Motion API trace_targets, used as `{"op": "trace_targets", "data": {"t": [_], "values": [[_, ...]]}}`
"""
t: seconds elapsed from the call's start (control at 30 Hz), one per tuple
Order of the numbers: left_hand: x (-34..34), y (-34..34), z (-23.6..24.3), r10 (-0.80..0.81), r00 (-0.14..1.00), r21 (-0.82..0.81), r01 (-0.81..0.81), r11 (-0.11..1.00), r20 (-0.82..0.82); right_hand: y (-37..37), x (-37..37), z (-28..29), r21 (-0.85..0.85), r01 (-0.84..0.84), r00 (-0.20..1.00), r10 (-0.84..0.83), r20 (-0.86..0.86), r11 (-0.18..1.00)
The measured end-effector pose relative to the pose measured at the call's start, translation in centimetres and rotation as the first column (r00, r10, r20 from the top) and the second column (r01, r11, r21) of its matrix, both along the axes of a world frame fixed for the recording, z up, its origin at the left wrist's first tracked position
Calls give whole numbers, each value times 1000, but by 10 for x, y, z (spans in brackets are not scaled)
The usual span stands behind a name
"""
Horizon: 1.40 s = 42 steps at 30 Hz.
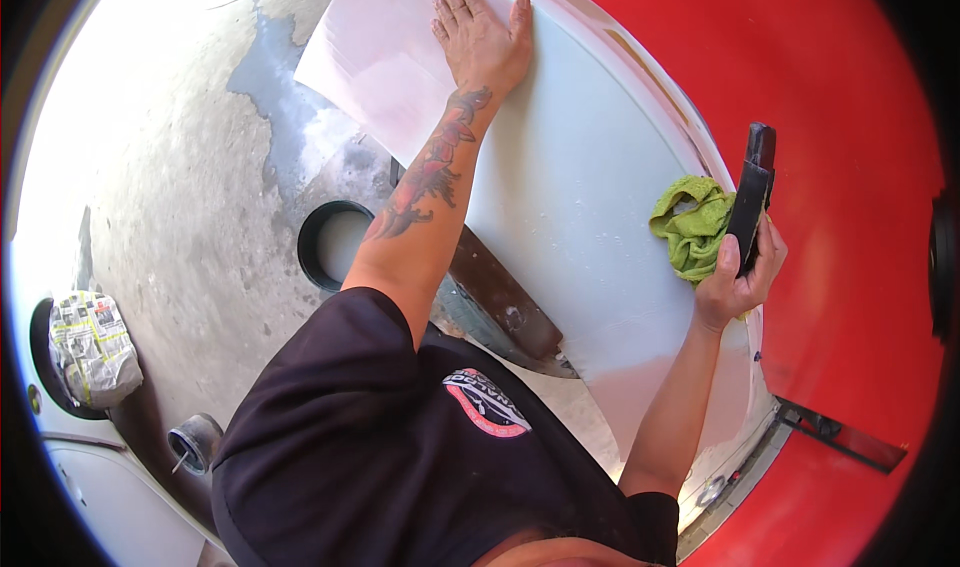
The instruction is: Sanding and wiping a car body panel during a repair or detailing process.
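On the pale primed car panel (590,197), the left hand (482,39) lies flat and open; the right hand (738,272) grips a black sanding block (752,197) and green cloth (690,225).

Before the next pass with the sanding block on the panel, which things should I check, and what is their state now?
1. Left hand flat on the panel, steadying it: ok.
2. Right hand gripping the sanding block: ok.
3. Block touching the panel: not ok, it is lifted and upright.
4. Green cloth within reach, beside the right hand: ok.
5. Abrasive face of the block clean: cannot tell.
6. Panel surface free of dust: cannot tell.
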<state>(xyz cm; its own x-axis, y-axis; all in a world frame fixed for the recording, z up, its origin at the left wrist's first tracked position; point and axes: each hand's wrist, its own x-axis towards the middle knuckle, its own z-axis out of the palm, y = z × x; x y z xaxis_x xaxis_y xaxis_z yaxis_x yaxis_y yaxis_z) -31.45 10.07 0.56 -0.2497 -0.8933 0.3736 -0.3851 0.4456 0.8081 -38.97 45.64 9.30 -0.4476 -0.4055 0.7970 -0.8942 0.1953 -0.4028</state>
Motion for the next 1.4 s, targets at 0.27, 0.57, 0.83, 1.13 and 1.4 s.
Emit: {"op": "trace_targets", "data": {"t": [0.27, 0.57, 0.83, 1.13, 1.4], "values": [[-3, 100, 5, -107, 993, -120, 111, 987, 41, -3, 0, 2, 13, -29, 999, 29, -37, 1000], [16, 128, -4, -240, 962, -150, 258, 954, 128, 2, -2, 2, 37, -26, 999, 27, -30, 999], [6, -21, 7, -4, 1000, 66, 4, 998, 1, 1, -3, -1, 38, 6, 1000, -5, -27, 999], [20, -210, -27, 144, 957, 244, -206, 948, 251, 6, -4, -9, -3, 49, 999, -49, 14, 999], [27, -250, -65, 120, 902, -55, -107, 993, 416, 8, -8, -12, -6, 42, 999, -42, 4, 999]]}}
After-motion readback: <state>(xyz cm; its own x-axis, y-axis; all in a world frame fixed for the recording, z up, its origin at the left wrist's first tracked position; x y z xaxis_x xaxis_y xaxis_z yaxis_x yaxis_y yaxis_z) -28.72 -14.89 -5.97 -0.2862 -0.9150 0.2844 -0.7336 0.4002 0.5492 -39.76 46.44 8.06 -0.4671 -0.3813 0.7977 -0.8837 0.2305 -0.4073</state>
